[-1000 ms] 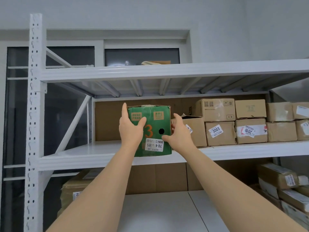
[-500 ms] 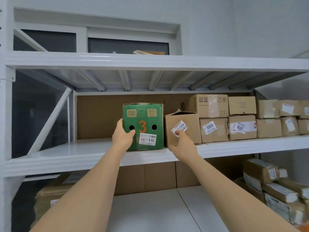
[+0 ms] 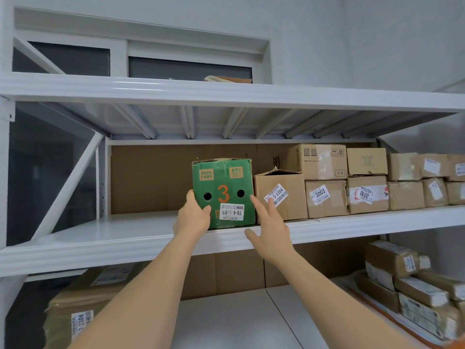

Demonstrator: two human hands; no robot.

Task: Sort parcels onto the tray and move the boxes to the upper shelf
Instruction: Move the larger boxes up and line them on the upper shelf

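A green box (image 3: pixel 222 187) with an orange 3 and two round holes stands upright on the upper shelf (image 3: pixel 141 238), close against an open brown box (image 3: pixel 279 195). My left hand (image 3: pixel 192 217) grips its lower left corner, thumb on the front face. My right hand (image 3: pixel 268 229) hovers just right of the box's front, fingers spread and straight, holding nothing. A row of brown labelled boxes (image 3: pixel 325 197) fills the shelf to the right.
Bare shelf surface lies left of the green box. A higher shelf (image 3: pixel 226 94) carries a flat item. Below, stacked parcels (image 3: pixel 407 278) sit at the right and a large brown carton (image 3: pixel 78 313) at the left.
The green box went from held in both hands to standing on the shelf beside the brown box. My right hand came off it and opened; the left slid to its lower corner.
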